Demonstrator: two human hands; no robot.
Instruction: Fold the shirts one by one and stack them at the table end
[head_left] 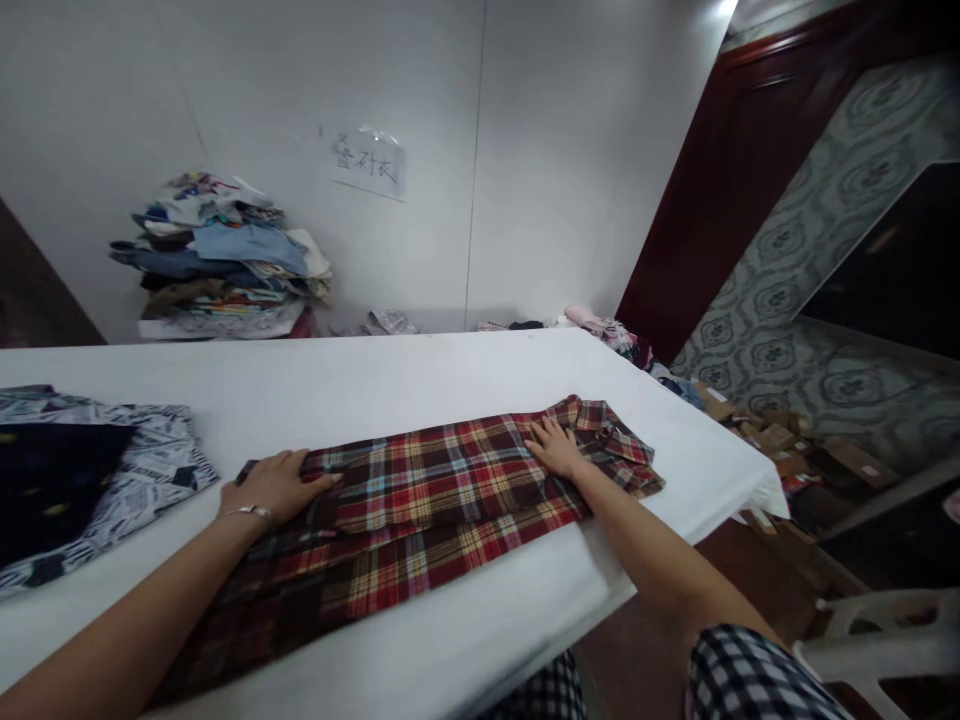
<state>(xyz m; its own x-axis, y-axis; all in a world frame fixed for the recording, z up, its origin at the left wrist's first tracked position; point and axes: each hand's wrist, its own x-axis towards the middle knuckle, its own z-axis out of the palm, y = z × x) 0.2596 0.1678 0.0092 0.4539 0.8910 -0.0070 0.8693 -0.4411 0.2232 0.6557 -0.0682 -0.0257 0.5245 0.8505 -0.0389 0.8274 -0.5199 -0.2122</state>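
A plaid shirt (450, 470) in dark red, brown and yellow lies lengthwise across the white table (360, 380), with one side folded over in a long strip. My left hand (277, 487) rests on its left end, fingers stretched out and thumb apart, a thin bracelet at the wrist. Near the shirt's right end, my right hand (555, 447) presses flat with spread fingers. Beyond that hand the fabric is layered and partly bunched. My left forearm hides some of the shirt's lower left part.
Dark and black-and-white printed garments (161, 450) lie at the table's left. Against the wall stands a tall clothes pile (225, 260), with a paper sign (367, 162) above to its right. Cardboard boxes (780, 440) and a white plastic chair (885, 640) are at the right.
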